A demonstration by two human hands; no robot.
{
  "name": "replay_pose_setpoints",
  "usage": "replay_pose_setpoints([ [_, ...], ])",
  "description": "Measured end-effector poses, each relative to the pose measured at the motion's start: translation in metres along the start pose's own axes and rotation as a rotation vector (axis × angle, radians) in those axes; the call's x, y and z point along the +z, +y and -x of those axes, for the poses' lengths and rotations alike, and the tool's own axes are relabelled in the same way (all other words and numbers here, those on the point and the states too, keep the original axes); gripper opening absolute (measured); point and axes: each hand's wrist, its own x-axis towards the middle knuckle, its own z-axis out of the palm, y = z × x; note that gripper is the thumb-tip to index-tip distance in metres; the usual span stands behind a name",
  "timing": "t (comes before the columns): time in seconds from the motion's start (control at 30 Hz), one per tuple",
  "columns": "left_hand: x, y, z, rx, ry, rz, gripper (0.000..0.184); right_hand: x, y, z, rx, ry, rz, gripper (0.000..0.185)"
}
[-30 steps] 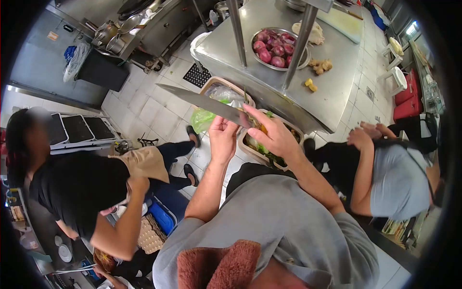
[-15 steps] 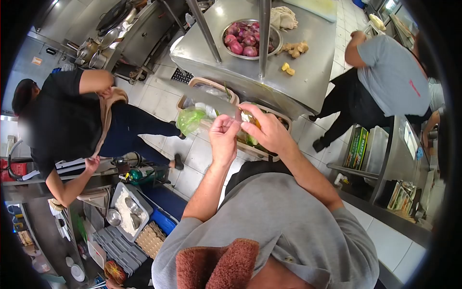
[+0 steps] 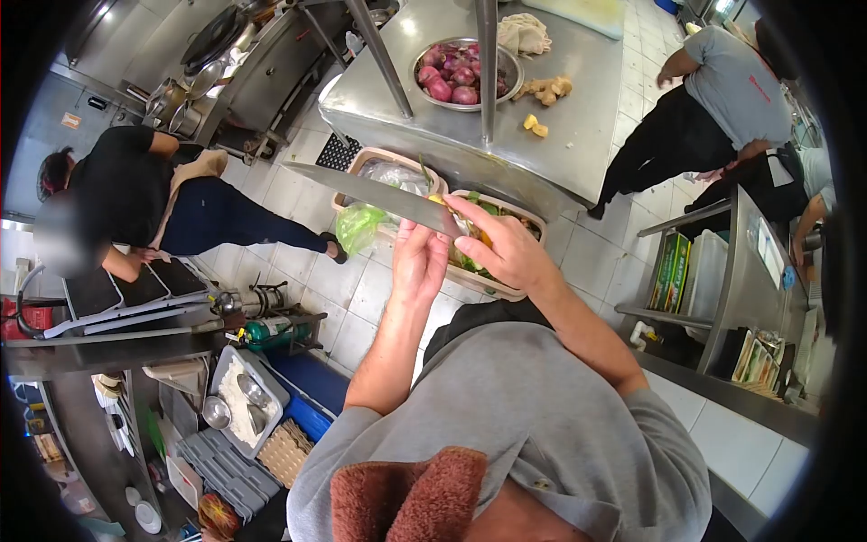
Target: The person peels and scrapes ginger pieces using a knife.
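My right hand [image 3: 506, 253] is closed on a kitchen knife [image 3: 366, 191], whose broad blade points left over the bins. Close beside it, my left hand [image 3: 420, 262] is pinched under the blade. A small yellow piece of ginger [image 3: 437, 199] shows just past the blade's edge at my fingers, mostly hidden by the knife. Below the hands, a beige bin [image 3: 515, 294] contains green and orange scraps. Another beige bin [image 3: 361, 163] holds clear plastic, with a green plastic bag [image 3: 359, 228] over its side.
On the steel table [image 3: 578, 126] ahead are a bowl of red onions [image 3: 462, 77], ginger root [image 3: 545, 88], peeled ginger pieces [image 3: 536, 125] and a cloth [image 3: 524, 34]. One person [image 3: 126, 181] stands left, another [image 3: 722, 90] right. A steel shelf unit [image 3: 722, 298] stands right.
The knife blade has turned flatter, now showing its broad side across my left fingertips. The person on the left has bent toward the counter; the one on the right has moved farther away.
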Motion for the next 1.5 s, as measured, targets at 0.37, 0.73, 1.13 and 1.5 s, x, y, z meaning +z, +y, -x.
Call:
replay_pose_setpoints([
  [0.37,-0.012,0.003,-0.001,0.000,-0.019,-0.137,0.024,0.004,-0.007,-0.002,0.086,-0.047,0.009,0.046],
  [0.73,-0.030,-0.016,0.002,-0.044,0.102,-0.174,0.025,0.008,0.013,0.005,0.085,-0.052,0.141,0.048],
  [1.13,-0.014,-0.047,-0.003,0.019,0.229,-0.307,0.006,-0.015,0.052,0.003,0.056,-0.060,0.030,0.047],
  [1.5,0.017,-0.068,-0.002,0.139,0.285,-0.452,0.018,-0.070,0.055,0.005,-0.107,-0.227,0.056,0.049],
])
